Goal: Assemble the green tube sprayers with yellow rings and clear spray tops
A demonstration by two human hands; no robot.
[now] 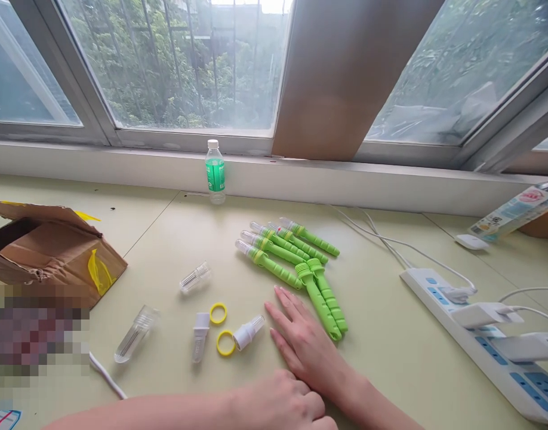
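My right hand point(303, 343) lies flat on the table, fingers stretched out, next to two capless green ribbed handles point(321, 298). My left hand point(283, 403) is closed in a loose fist at the bottom edge, close to the right wrist; anything inside it is hidden. Left of my right fingertips lies a white-collared clear tip piece point(249, 332), with a similar piece point(200, 337) further left. Two yellow rings point(218, 313) are beside them. Two clear threaded tubes point(137, 334) hold thin metal pieces. Behind my right hand, several green handles with clear caps point(278, 245) lie grouped together.
A torn cardboard box point(72, 245) with yellow strips stands at the left. A green-labelled bottle point(215, 173) is upright by the window sill. At the right are a power strip point(471, 340) with chargers and cables, and a packet point(516, 212). A blurred patch covers the left edge.
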